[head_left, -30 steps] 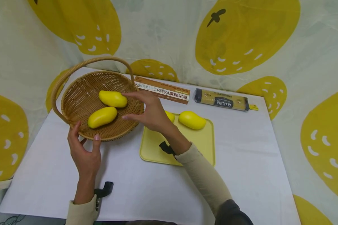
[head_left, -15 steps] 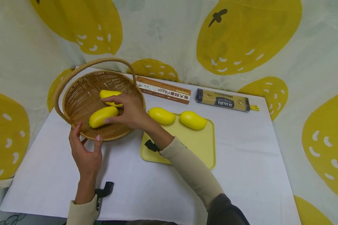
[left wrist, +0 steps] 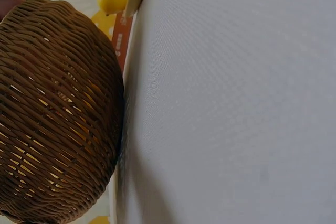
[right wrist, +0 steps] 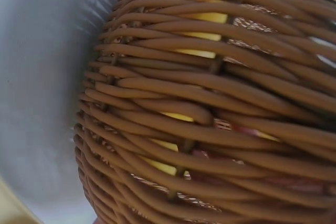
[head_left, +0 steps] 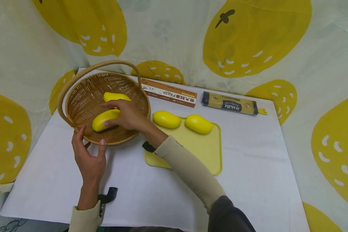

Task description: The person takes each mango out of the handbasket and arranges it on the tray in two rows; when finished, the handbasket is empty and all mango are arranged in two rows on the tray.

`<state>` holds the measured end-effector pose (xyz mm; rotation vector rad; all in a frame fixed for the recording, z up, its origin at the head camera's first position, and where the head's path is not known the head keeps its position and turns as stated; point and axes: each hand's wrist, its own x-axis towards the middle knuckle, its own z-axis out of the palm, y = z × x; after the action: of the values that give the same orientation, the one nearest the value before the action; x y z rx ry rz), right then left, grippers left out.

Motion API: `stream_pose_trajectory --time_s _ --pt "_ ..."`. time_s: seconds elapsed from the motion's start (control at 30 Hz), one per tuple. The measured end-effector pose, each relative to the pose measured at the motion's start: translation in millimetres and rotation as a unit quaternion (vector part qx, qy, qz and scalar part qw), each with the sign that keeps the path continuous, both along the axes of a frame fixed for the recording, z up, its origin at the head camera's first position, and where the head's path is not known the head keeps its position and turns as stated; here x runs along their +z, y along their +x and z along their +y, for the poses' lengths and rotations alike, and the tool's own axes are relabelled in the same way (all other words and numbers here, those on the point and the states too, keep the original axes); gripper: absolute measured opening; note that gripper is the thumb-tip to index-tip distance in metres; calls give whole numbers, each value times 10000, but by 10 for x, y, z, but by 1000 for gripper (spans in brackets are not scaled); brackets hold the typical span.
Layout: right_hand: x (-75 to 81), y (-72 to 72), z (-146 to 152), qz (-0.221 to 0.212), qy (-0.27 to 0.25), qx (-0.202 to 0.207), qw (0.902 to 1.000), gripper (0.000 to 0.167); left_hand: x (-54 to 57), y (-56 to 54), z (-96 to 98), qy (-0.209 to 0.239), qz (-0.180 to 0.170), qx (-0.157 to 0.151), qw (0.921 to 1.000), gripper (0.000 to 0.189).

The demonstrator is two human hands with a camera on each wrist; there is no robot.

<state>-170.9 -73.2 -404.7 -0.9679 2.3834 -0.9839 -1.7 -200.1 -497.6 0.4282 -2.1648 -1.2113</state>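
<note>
A wicker basket [head_left: 82, 96] with a tall arched handle leans toward me at the left of the table, two yellow mangoes inside. My left hand [head_left: 90, 161] holds its near rim, thumb and fingers spread along the edge. Inside the basket, my right hand [head_left: 129, 116] has its thumb on the near side of the front mango [head_left: 100, 122] and its fingers over the far side, gripping it. Behind those fingers lies the other mango [head_left: 114, 96], partly covered. Both wrist views show mostly the basket's woven outside [left wrist: 58, 108], hiding the fingers' contact.
A yellow tray [head_left: 191, 151] lies right of the basket, bearing a left mango [head_left: 166, 119] and a right mango [head_left: 199, 124] at its far edge. Behind are a brown pasta box [head_left: 168, 93] and a spaghetti pack [head_left: 230, 103]. A patterned cloth [head_left: 174, 32] hangs behind the table.
My right hand has moved left, from the basket's right rim onto the front mango, uncovering the left mango on the tray. The left hand still holds the basket's rim.
</note>
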Motion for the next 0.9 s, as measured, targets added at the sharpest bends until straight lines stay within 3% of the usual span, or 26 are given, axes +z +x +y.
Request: stream_pose_trajectory --time_s 0.3,0.9 --pt "-68 -60 -168 -92 548 -112 9984 65 -2 3 2 13 15 50 10000 75" --pt "-158 -102 -277 69 1545 277 9876 70 36 1 34 74 31 33 10000 75"
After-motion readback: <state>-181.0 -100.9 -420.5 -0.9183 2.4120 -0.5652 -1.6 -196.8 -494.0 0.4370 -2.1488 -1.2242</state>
